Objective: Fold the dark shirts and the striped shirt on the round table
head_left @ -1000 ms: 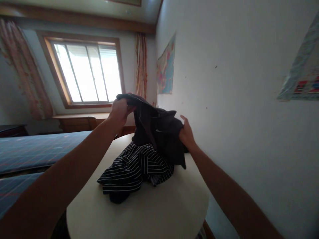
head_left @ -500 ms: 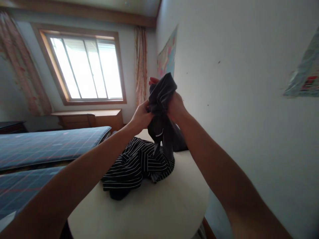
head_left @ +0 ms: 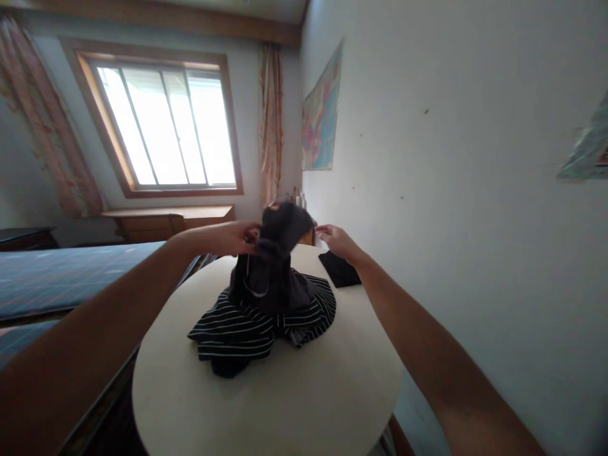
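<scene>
A dark grey garment [head_left: 280,234] with a thin white cord hangs bunched above the round table, slightly blurred. At its left side, my left hand [head_left: 240,237] is closed on the cloth. My right hand [head_left: 339,242] has its fingertips pinched at the garment's right edge. The lower part of the garment rests over a black garment with white stripes [head_left: 237,339], which lies crumpled on the table. To the right, beyond that pile, lies a flat folded black cloth [head_left: 339,269], near my right hand.
The round cream table [head_left: 294,405] stands against the white wall [head_left: 475,190] on the right. On the left is a bed with a blue checked mattress [head_left: 71,272]. A wooden desk [head_left: 204,215] sits under the window [head_left: 166,126], and a map [head_left: 323,120] hangs on the wall.
Both hands have come down and moved apart, the left one leftward. The dark grey garment has been lowered toward the striped one and spread wider. The folded black cloth now shows more fully.
</scene>
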Demonstrator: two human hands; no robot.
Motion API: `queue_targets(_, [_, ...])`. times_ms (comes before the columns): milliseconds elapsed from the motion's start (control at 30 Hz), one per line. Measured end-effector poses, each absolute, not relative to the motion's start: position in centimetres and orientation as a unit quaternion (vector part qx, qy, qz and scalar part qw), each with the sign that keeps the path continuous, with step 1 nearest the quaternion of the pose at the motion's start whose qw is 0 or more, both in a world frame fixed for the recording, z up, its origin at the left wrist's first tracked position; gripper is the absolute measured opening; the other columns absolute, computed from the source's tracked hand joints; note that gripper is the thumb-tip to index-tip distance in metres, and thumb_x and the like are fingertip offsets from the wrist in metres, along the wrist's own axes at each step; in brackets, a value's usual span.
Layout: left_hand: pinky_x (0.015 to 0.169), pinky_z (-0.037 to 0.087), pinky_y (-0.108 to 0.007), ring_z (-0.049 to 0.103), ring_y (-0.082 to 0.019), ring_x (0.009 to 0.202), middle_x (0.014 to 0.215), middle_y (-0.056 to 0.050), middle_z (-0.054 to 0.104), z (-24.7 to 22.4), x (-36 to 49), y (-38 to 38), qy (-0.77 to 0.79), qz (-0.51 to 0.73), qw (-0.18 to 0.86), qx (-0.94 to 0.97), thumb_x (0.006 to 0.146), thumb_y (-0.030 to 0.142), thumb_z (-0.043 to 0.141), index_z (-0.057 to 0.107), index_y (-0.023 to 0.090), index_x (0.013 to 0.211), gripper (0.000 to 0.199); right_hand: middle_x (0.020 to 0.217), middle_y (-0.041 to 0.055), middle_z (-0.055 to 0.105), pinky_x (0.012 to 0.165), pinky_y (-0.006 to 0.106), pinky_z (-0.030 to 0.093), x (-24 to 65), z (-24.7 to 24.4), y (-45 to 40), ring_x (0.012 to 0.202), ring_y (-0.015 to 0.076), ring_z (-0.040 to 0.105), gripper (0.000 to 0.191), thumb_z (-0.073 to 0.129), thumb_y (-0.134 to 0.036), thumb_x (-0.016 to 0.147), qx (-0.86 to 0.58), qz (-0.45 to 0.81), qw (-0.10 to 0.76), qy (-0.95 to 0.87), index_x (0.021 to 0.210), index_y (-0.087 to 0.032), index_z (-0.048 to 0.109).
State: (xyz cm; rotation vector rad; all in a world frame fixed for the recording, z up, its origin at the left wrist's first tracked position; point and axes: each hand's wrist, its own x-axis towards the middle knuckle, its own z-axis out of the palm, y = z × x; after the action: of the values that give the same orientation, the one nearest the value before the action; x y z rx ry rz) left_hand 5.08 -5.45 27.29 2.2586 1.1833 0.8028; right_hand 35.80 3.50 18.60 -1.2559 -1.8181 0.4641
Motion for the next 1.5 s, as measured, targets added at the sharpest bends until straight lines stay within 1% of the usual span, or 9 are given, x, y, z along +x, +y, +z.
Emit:
queue_targets(67, [0.084, 0.053, -0.037, 0.070, -0.029, 0.095, 0.104, -0.010, 0.075, 24.9, 4.7, -5.6, 0.499, 0.105, 0.173, 0.843, 0.065, 0.051, 0.078, 0.066, 0.020, 0.124, 0.067, 0.119, 0.0119, 0.070, 0.094, 0.029, 0.048, 37.7, 15.2, 4.5, 0.104, 0.0165, 0.066, 0.034, 0.051, -0.026, 0.094, -0.596, 0.151, 0.339, -0.712, 0.122, -0.013, 0.064])
queue_targets(233, [0.111, 0.035, -0.044, 0.041, -0.034, 0.139, 0.155, -0.012, 0.040, 18.6, 7.2, -6.4, 0.437, 0.144, 0.013, 0.887, 0.082, 0.061, 0.060, 0.036, 0.028, 0.153, 0.082, 0.134, 0.0202, 0.060, 0.103, 0.035, 0.041, 41.7, 7.6, 5.1, 0.123, 0.0281, 0.057, 0.054, 0.063, -0.028, 0.086, -0.701, 0.114, 0.250, -0.658, 0.136, -0.010, 0.056])
queue_targets(300, [0.107, 0.040, -0.049, 0.048, -0.040, 0.133, 0.153, -0.014, 0.042, 16.3, 8.3, -6.6, 0.453, 0.114, 0.033, 0.884, 0.075, 0.060, 0.068, 0.033, 0.029, 0.154, 0.092, 0.139, 0.0226, 0.054, 0.105, 0.041, 0.040, 42.5, 5.4, 5.2, 0.126, 0.0320, 0.054, 0.065, 0.064, -0.036, 0.085, -0.734, 0.101, 0.221, -0.634, 0.143, -0.011, 0.048])
queue_targets(533, [0.101, 0.046, -0.043, 0.062, -0.032, 0.114, 0.125, -0.008, 0.066, 16.3, 7.5, -4.4, 0.479, 0.222, 0.017, 0.849, 0.085, 0.033, 0.054, 0.059, 0.028, 0.132, 0.048, 0.136, 0.0195, 0.053, 0.099, 0.047, 0.042, 42.7, 1.7, 6.3, 0.127, 0.0367, 0.047, 0.051, 0.056, -0.042, 0.090, -0.780, 0.029, 0.202, -0.591, 0.137, -0.021, 0.057])
queue_targets(800, [0.110, 0.035, -0.056, 0.035, -0.041, 0.141, 0.156, -0.018, 0.035, 13.9, 6.5, -3.5, 0.559, 0.123, 0.019, 0.820, 0.086, 0.058, 0.055, 0.048, 0.021, 0.145, 0.070, 0.116, 0.0184, 0.063, 0.095, 0.038, 0.043, 43.4, 1.4, 6.4, 0.112, 0.0304, 0.056, 0.035, 0.046, -0.024, 0.095, -0.764, -0.019, 0.269, -0.586, 0.122, -0.015, 0.066])
queue_targets(1000, [0.117, 0.027, -0.044, 0.033, -0.030, 0.145, 0.156, -0.016, 0.037, 16.5, 7.3, -3.0, 0.527, 0.208, 0.007, 0.824, 0.095, 0.059, 0.038, 0.037, 0.015, 0.151, 0.071, 0.118, 0.0173, 0.064, 0.098, 0.033, 0.043, 44.8, 6.5, 7.3, 0.110, 0.0233, 0.059, 0.041, 0.026, -0.025, 0.101, -0.708, -0.058, 0.389, -0.586, 0.127, -0.011, 0.054])
queue_targets(1200, [0.099, 0.047, -0.046, 0.062, -0.031, 0.116, 0.154, -0.015, 0.040, 20.7, 11.0, -2.7, 0.475, 0.361, 0.019, 0.802, 0.088, 0.050, 0.060, 0.022, 0.027, 0.157, 0.082, 0.106, 0.0113, 0.067, 0.095, 0.040, 0.046, 42.5, 17.6, 4.9, 0.100, 0.0229, 0.061, 0.035, 0.034, -0.039, 0.099, -0.451, -0.128, 0.696, -0.544, 0.112, -0.018, 0.059])
queue_targets(1367, [0.087, 0.052, -0.041, 0.069, -0.027, 0.094, 0.128, -0.015, 0.064, 23.3, 16.3, -4.7, 0.342, 0.478, 0.186, 0.787, 0.074, 0.044, 0.079, 0.016, 0.022, 0.158, 0.107, 0.107, 0.0093, 0.069, 0.100, 0.043, 0.045, 37.7, 26.9, -0.9, 0.107, 0.0242, 0.061, 0.035, 0.043, -0.046, 0.096, -0.330, -0.088, 0.707, -0.619, 0.110, -0.021, 0.064])
queue_targets(1500, [0.089, 0.052, -0.037, 0.067, -0.024, 0.095, 0.103, -0.006, 0.073, 25.5, 18.8, -6.8, 0.262, 0.569, 0.253, 0.737, 0.072, 0.035, 0.077, 0.053, 0.019, 0.136, 0.070, 0.104, 0.0058, 0.070, 0.096, 0.041, 0.048, 34.3, 30.7, -4.4, 0.106, 0.0235, 0.062, 0.034, 0.051, -0.048, 0.093, -0.270, -0.031, 0.649, -0.711, 0.110, -0.023, 0.066])
